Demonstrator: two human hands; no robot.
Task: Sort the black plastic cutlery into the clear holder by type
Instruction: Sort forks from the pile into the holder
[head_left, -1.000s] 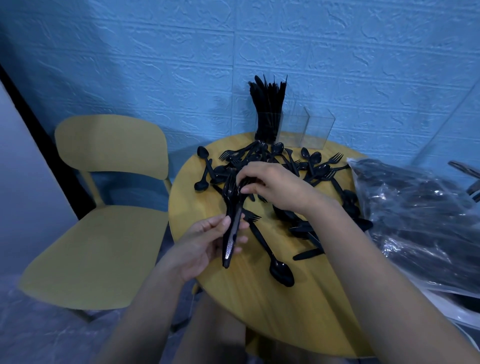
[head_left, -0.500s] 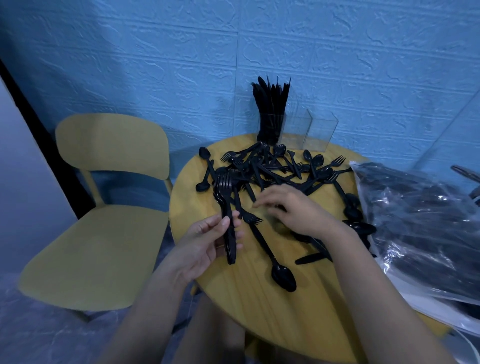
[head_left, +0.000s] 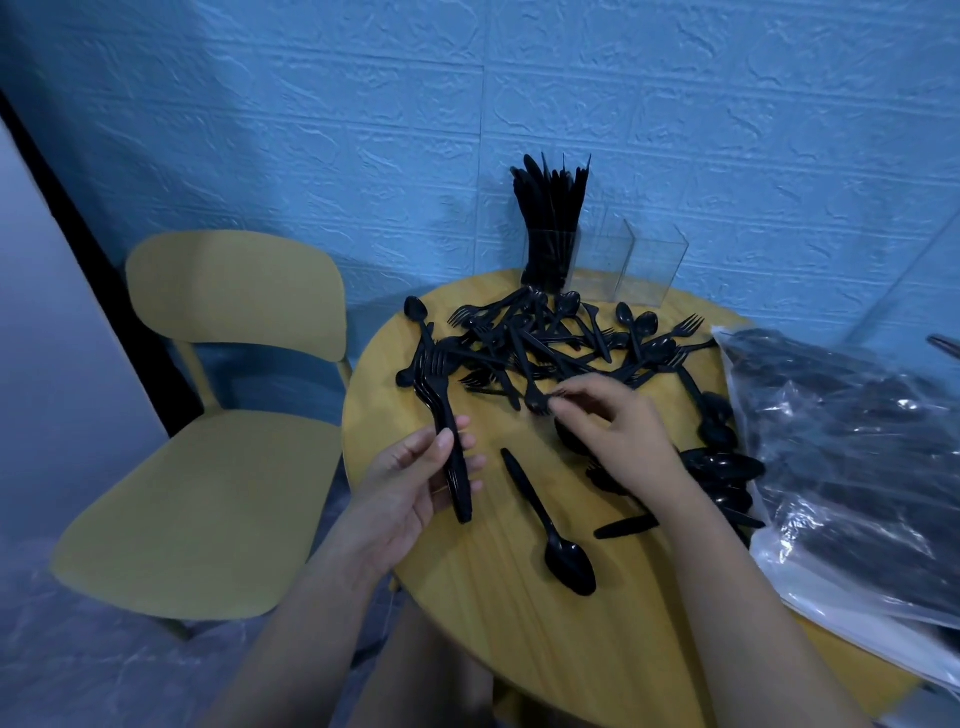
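A heap of black plastic forks and spoons (head_left: 540, 345) lies on the round yellow table (head_left: 498, 597). My left hand (head_left: 415, 483) grips a small stack of black forks (head_left: 447, 431) by the handles, tines pointing away. My right hand (head_left: 608, 431) pinches the tine end of one fork (head_left: 535, 400) at the heap's near edge. The clear holder (head_left: 623, 270) stands at the table's far edge; its left compartment is packed with upright black knives (head_left: 550, 213), and the other two compartments look empty. A lone spoon (head_left: 550, 525) lies near me.
A clear plastic bag of more black cutlery (head_left: 852, 462) covers the table's right side. A yellow chair (head_left: 208, 415) stands to the left. A blue textured wall is right behind the holder. A pile of spoons (head_left: 727, 473) sits beside my right wrist.
My right hand left the stack in my left hand, swept over the near heap and now pinches a single fork. The left hand turned the fork stack more upright.
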